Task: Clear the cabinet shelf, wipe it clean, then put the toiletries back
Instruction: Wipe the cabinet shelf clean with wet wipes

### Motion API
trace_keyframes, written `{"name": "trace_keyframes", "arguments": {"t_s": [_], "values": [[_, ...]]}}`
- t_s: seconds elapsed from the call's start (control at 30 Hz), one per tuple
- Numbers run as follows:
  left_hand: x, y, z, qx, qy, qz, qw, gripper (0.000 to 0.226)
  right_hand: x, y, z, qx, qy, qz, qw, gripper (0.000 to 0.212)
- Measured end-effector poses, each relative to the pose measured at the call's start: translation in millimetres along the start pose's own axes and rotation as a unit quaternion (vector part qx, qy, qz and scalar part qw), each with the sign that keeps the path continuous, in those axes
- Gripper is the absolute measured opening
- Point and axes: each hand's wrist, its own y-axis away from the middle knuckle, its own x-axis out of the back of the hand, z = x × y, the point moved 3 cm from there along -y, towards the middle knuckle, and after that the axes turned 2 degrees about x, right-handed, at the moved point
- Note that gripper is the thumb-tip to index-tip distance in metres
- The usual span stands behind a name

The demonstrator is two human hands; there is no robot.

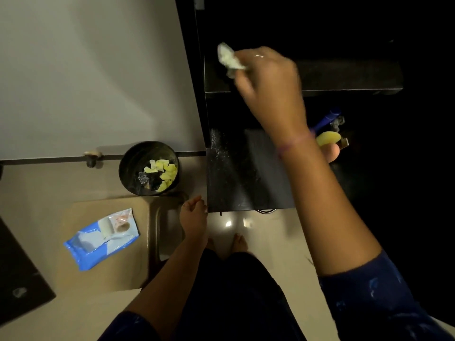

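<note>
A dim room with a pale glossy floor [248,225] and a dark cabinet [320,25] whose depths are too black to read. The right hand [268,77] reaches up onto the upper dark shelf [344,75], its fingers pinching a crumpled whitish wipe [227,57] at the shelf's left end; the hand is motion-blurred, so the contact with the surface is hard to judge. Beneath that forearm sits a lower dark board [236,168], speckled with pale dust, and just behind the wrist a rounded yellow object [328,138] and a blue stick-like thing [326,120] show partly, the rest hidden by the arm and shadow. The left hand [194,215] hangs low with fingers loosely curled, holding nothing, right at the board's near left corner. Left of it lies a tan flat stool top [81,264] bearing a blue-and-white soft wipes pack [102,238]. Beyond stands a round dark bin [128,166] with yellow scraps and foil inside, against a white wall panel [86,70].
</note>
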Motion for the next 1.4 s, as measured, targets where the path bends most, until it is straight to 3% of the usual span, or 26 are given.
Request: {"name": "trace_keyframes", "arguments": {"t_s": [0.07,0.1,0.17,0.23,0.33,0.4,0.5,0.67,1.0,1.17,1.4], "values": [[1,-6,-3,0.005,0.001,0.007,1.000,0.027,17,48,18,-0.103,-0.109,0.188,0.971,0.020],[1,-7,-4,0.005,-0.002,0.010,1.000,0.026,17,81,29,-0.174,-0.124,0.238,0.948,0.018],[0,-12,-8,0.011,-0.024,0.011,1.000,0.026,1,147,55,-0.328,-0.110,0.210,0.914,0.018],[-3,-16,-12,0.017,-0.063,0.005,0.998,0.021,-26,194,77,-0.411,-0.097,0.077,0.903,0.019],[-10,-19,-16,0.024,-0.099,-0.017,0.995,0.025,-62,206,97,-0.314,-0.013,-0.086,0.946,0.023],[-12,-19,-17,0.035,-0.104,-0.024,0.994,0.025,-81,183,108,-0.261,0.042,-0.144,0.954,0.033],[-14,-18,-17,0.040,-0.096,-0.016,0.994,0.022,-107,135,127,-0.231,0.108,-0.193,0.948,0.043],[-15,-16,-16,0.031,-0.071,-0.017,0.997,0.024,-135,92,160,-0.242,0.194,-0.295,0.904,0.032],[-19,-13,-22,0.097,0.038,0.009,0.994,0.018,-128,170,129,-0.238,0.200,-0.372,0.875,0.042],[-24,-6,-16,0.075,0.055,0.017,0.996,0.017,-112,210,108,-0.213,0.176,-0.428,0.860,0.050],[-18,-14,-22,0.103,0.061,0.022,0.993,0.006,-123,193,112,-0.222,0.149,-0.390,0.881,0.047]]}}
